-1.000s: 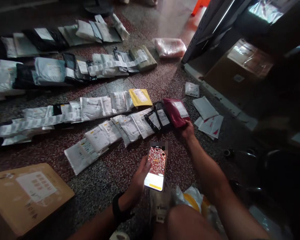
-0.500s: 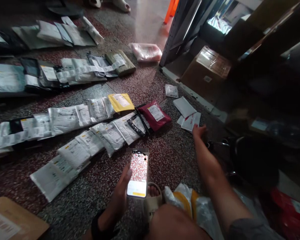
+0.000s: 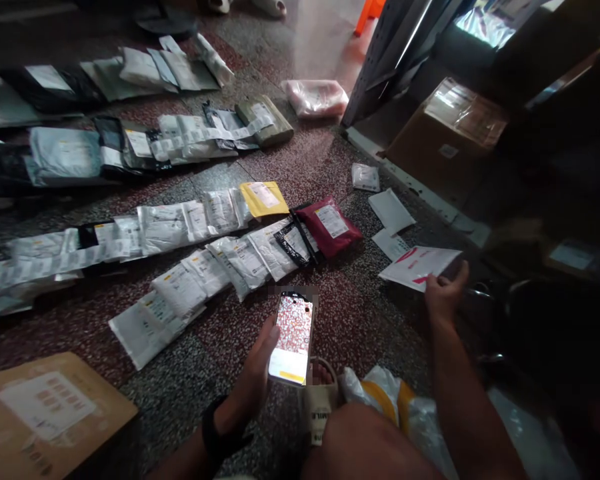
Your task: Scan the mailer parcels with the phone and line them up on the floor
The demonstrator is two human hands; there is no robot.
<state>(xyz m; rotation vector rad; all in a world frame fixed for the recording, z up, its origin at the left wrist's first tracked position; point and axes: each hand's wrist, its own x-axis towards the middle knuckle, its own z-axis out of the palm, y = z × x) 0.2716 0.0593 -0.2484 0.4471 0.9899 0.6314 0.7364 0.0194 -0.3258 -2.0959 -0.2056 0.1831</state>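
Note:
My left hand [image 3: 261,363] is closed around a phone [image 3: 291,339], whose lit screen shows the speckled floor above a white and yellow panel. Off to the right, my right hand [image 3: 445,293] pinches the near corner of a white envelope [image 3: 416,267] with red markings, tilted up from the floor. Just beyond it lie a smaller white slip or envelope [image 3: 391,244], a plain white envelope [image 3: 392,211] and a small white parcel [image 3: 365,177]. A dark red parcel [image 3: 330,225] with a label sits left of these, at the end of a row of white mailers [image 3: 180,288].
More rows of labelled parcels [image 3: 163,227] spread across the left and back of the floor. A brown envelope [image 3: 55,413] lies at the lower left. Cardboard box [image 3: 447,127] stands at the right, behind a metal frame. Plastic-wrapped packages [image 3: 380,390] lie by my knee.
My right hand has picked the red-marked white envelope up off the others and drawn it right. The view has shifted, so the floor items appear further right. My left hand still holds the phone.

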